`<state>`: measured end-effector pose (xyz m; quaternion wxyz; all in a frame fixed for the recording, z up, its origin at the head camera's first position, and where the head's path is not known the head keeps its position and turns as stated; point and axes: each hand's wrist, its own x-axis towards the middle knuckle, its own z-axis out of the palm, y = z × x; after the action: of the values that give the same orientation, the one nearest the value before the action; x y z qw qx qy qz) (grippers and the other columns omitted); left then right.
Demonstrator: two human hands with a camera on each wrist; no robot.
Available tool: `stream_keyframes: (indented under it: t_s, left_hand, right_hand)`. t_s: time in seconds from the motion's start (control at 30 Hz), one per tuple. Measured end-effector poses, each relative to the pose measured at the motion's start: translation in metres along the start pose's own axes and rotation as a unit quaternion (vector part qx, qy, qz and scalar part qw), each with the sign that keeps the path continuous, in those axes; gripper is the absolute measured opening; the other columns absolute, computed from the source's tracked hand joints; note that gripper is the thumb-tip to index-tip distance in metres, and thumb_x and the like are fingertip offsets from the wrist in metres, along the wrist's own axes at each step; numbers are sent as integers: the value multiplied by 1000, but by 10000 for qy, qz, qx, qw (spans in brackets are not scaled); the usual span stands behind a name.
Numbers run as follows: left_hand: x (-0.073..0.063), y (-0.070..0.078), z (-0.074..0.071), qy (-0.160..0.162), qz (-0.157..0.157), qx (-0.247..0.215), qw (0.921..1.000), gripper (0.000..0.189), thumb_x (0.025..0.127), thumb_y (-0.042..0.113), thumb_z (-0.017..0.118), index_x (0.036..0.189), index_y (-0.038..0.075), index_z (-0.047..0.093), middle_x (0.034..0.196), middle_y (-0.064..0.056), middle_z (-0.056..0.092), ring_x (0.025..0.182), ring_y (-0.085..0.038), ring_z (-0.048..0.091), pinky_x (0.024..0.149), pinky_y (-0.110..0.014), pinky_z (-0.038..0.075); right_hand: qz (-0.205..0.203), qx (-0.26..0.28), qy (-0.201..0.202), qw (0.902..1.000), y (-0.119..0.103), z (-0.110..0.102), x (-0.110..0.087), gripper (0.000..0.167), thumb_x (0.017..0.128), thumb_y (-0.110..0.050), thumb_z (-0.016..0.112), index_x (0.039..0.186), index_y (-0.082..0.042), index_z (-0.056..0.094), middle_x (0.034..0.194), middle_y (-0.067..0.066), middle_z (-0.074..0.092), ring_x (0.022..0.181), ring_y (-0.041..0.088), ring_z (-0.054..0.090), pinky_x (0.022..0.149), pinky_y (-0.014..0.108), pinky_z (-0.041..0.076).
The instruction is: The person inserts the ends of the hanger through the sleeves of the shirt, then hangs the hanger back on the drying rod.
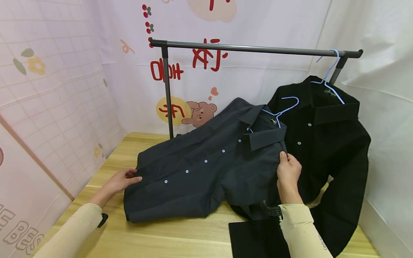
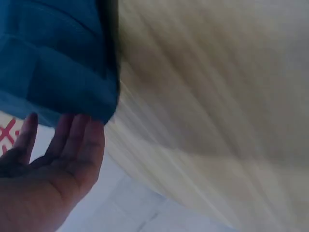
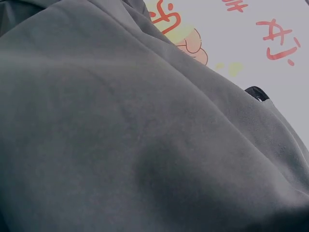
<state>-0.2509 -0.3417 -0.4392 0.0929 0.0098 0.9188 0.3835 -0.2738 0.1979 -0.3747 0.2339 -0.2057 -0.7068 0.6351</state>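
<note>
A dark grey button-up shirt [image 1: 196, 161] lies slanted across the table, its collar toward the right and its hem at the left. A light blue hanger [image 1: 280, 114] sits inside its collar, with the hook sticking up free. My right hand [image 1: 288, 172] grips the shirt near its shoulder, thumb on top; in the right wrist view grey shirt cloth [image 3: 116, 111] hides the fingers. At the hem, my left hand [image 1: 120, 182] has its thumb and fingers loosely apart at the cloth edge. The left wrist view shows those fingers fairly straight beside the hem [image 2: 72, 92].
A dark metal clothes rack [image 1: 251, 47] stands behind the shirt. From its right end a black shirt [image 1: 332, 143] hangs on another light blue hanger [image 1: 332, 68]. A black sleeve end [image 1: 255, 238] lies on the wooden table [image 1: 180, 238] at the front.
</note>
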Motion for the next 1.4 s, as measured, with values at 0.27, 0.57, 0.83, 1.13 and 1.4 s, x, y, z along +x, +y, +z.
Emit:
stream_keyframes:
  t_s: [0.27,0.57,0.83,1.13,1.4]
  left_hand:
    - [69,40,2,585,444,337,9967,71,106,34,48,152,-10,18,153,-36,21,140,-54,20,110,-65,21]
    - [110,68,16,862,878,725,9897,55,106,25,45,152,0,31,146,-26,44,138,-47,31,113,-65,2]
    - [99,45,2,448,901,168,9948,26,103,26,54,96,4,66,90,-10,58,80,-26,51,72,-40,42]
    - [80,1,-6,-274,445,2195,9742,41,99,22,61,132,-1,59,126,-26,60,120,-51,48,101,-73,23]
    - [81,5,1,-187,215,2775,9603,38,100,20,57,129,-4,61,130,-30,55,121,-56,44,96,-73,31]
  right_hand:
    - [64,14,-19,10000,2,-1,1,39,104,-33,50,100,2,64,73,-1,47,80,17,46,71,30,38]
    - [-405,-43,-228,9989,6,-4,6,41,104,-32,51,112,6,66,75,-6,55,77,15,49,67,25,41]
    - [-562,-195,-106,9982,-4,-9,13,43,104,-34,50,116,5,66,79,-4,54,80,14,48,68,26,40]
    - [-627,-284,-65,9976,-2,-11,16,44,104,-34,50,116,6,66,83,-2,55,82,14,48,71,29,39]
    - [-726,-310,-9,9969,-2,-9,15,43,104,-34,51,113,5,67,82,-1,54,82,14,47,70,29,38]
